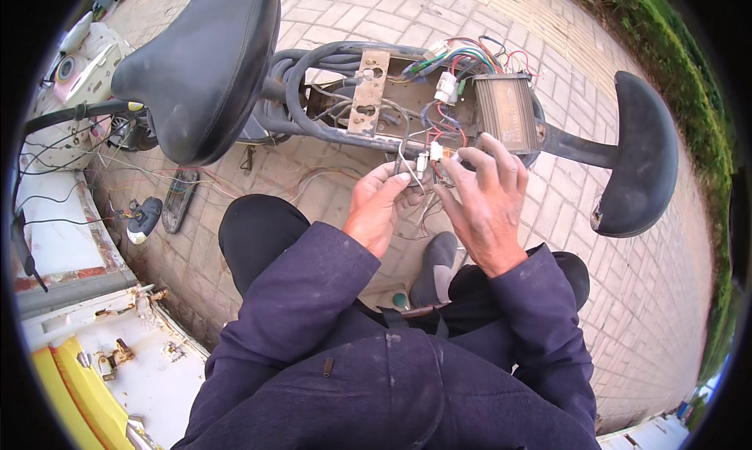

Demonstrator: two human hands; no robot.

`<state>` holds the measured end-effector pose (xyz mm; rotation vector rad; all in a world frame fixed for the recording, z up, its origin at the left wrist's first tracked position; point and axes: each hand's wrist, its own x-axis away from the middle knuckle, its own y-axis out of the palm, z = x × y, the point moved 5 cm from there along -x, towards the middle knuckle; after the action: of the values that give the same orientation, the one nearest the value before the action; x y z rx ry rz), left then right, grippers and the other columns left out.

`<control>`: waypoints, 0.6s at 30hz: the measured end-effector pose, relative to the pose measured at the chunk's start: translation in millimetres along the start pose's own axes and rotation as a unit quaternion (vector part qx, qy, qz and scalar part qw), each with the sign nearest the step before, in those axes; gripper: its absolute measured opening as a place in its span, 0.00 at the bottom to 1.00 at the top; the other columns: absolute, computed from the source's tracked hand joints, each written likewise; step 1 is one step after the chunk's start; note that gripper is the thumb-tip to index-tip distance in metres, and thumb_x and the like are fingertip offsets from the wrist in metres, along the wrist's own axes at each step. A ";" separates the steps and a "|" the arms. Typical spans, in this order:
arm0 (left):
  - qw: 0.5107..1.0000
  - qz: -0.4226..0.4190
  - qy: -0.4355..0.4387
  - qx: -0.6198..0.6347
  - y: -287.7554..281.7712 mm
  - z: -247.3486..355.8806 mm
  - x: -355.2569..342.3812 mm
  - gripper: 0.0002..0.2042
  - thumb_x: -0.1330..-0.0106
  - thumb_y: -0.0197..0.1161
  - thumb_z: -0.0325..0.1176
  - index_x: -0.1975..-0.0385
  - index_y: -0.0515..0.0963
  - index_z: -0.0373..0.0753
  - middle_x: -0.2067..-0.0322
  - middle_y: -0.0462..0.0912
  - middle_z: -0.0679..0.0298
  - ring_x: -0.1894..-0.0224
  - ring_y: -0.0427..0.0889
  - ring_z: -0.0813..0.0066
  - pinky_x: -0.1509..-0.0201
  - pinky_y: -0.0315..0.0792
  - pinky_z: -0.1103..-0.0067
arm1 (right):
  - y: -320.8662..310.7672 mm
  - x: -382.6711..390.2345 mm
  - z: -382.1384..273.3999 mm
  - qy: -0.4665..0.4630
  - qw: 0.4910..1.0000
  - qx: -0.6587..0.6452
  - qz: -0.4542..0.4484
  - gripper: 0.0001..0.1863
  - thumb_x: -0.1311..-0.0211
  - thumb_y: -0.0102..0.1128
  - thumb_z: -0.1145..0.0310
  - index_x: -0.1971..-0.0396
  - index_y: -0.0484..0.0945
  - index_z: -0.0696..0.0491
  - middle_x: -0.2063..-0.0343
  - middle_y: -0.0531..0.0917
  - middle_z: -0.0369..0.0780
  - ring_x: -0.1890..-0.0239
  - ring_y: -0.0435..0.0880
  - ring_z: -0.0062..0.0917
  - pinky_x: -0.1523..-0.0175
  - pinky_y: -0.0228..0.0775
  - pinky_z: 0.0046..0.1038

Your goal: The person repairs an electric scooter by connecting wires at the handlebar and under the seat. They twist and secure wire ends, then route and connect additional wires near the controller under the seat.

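Observation:
My left hand (pixel 376 207) is closed, pinching thin wires (pixel 409 166) between thumb and fingers beside a small white plug connector (pixel 421 165). Just across from it, my right hand (pixel 489 203) has its fingers bent around the wiring at another white connector (pixel 436 150); its fingertips partly hide what they grip. Both hands are at the near edge of an electric bike's open frame (pixel 407 121). In the frame sit a finned metal controller box (pixel 505 109), a larger white connector (pixel 446 88) and a drilled metal bracket (pixel 368 92). Coloured wires run from the box.
A black saddle (pixel 204 66) rises at the left, and a black padded backrest (pixel 638 160) stands out at the right. Loose wires (pixel 211 184) trail over the paving (pixel 627 293). A pedal-like black part (pixel 182 199) and a white box (pixel 149 356) are to the left.

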<state>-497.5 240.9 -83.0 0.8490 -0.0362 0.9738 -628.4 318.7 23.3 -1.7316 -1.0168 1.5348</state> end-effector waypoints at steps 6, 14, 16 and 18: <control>1.000 -0.004 -0.003 0.027 -12.4 11.1 -5.8 0.11 0.23 0.56 0.32 0.47 0.76 0.35 0.60 0.87 0.56 0.76 0.81 0.79 0.69 0.75 0.81 | 17.9 3.0 0.5 -0.045 0.998 0.041 0.010 0.22 0.48 0.67 0.71 0.50 0.83 0.44 0.44 0.78 0.41 0.31 0.68 0.42 0.29 0.57 0.46; 0.999 -0.044 -0.023 0.012 -16.1 16.9 -8.1 0.13 0.25 0.62 0.35 0.47 0.76 0.35 0.57 0.86 0.55 0.82 0.69 0.86 0.77 0.64 0.85 | 15.6 -4.2 5.4 -0.014 1.000 0.023 -0.010 0.22 0.51 0.72 0.70 0.52 0.83 0.46 0.45 0.79 0.40 0.31 0.68 0.46 0.28 0.54 0.51; 0.998 -0.053 -0.025 0.022 -14.7 17.4 -8.5 0.14 0.25 0.62 0.36 0.47 0.76 0.35 0.57 0.86 0.55 0.82 0.69 0.86 0.77 0.64 0.86 | 13.9 -5.7 6.4 -0.004 1.000 0.016 -0.004 0.22 0.50 0.73 0.68 0.52 0.83 0.45 0.46 0.79 0.39 0.31 0.67 0.45 0.28 0.53 0.51; 0.997 -0.064 -0.023 0.030 -12.9 18.2 -8.8 0.14 0.24 0.61 0.36 0.46 0.75 0.35 0.56 0.86 0.55 0.82 0.68 0.86 0.77 0.64 0.86 | 14.6 -6.4 6.4 0.004 1.000 0.011 -0.004 0.21 0.49 0.73 0.68 0.52 0.83 0.44 0.46 0.79 0.39 0.31 0.67 0.45 0.27 0.52 0.51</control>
<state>-487.1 219.3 -81.8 0.9183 0.0088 0.8392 -632.7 305.3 13.5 -1.7147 -0.9977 1.5288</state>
